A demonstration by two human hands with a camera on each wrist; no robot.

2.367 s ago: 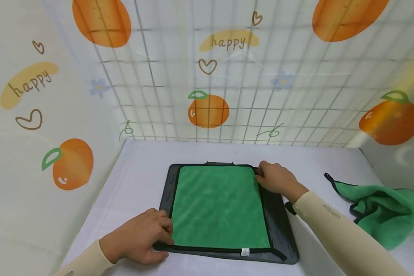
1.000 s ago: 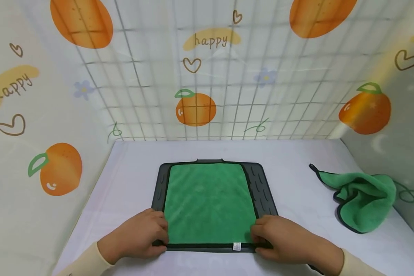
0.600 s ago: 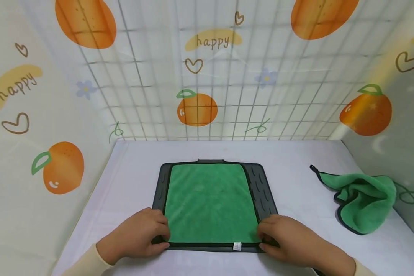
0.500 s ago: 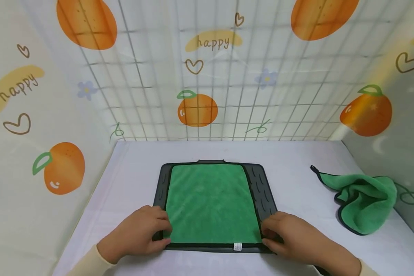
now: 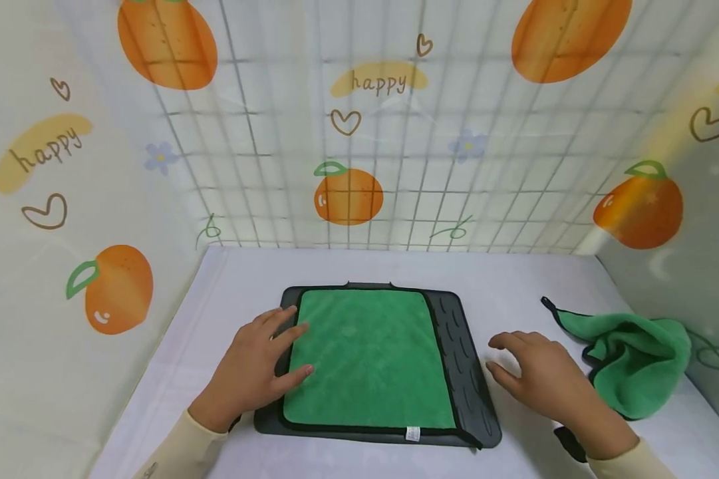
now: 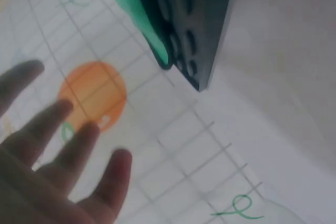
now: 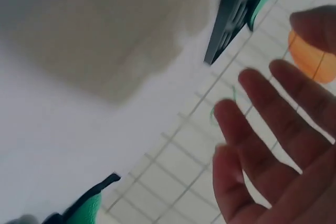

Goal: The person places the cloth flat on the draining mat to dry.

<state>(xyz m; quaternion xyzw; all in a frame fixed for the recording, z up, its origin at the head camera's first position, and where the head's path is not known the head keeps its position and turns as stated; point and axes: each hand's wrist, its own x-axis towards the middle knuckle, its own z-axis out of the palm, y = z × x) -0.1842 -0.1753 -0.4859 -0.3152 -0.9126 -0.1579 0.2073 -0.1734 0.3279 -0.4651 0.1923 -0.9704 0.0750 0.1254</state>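
Observation:
A green cloth [image 5: 365, 359] with black edging and a small white tag lies flat on a dark grey board [image 5: 469, 386], which has slots down its sides. Over the board's left edge is my left hand [image 5: 251, 366], its fingers spread and the thumb overlapping the cloth in the head view. My right hand [image 5: 541, 376] hovers to the right of the board with loosely bent fingers and nothing in them. Both wrist views show fingers apart and bare: left hand [image 6: 68, 166], right hand [image 7: 283, 140].
A second green cloth [image 5: 640, 359], crumpled and black-edged, rests at the right by the side wall, its hanging loop pointing left. White table covering [image 5: 239, 279] surrounds the board. Behind stands a grid covered by a sheet [image 5: 263, 179] printed with oranges.
Both hands have let go of the near corners of the cloth and board. The left moved up along the left edge and spread; the right lifted away to the right.

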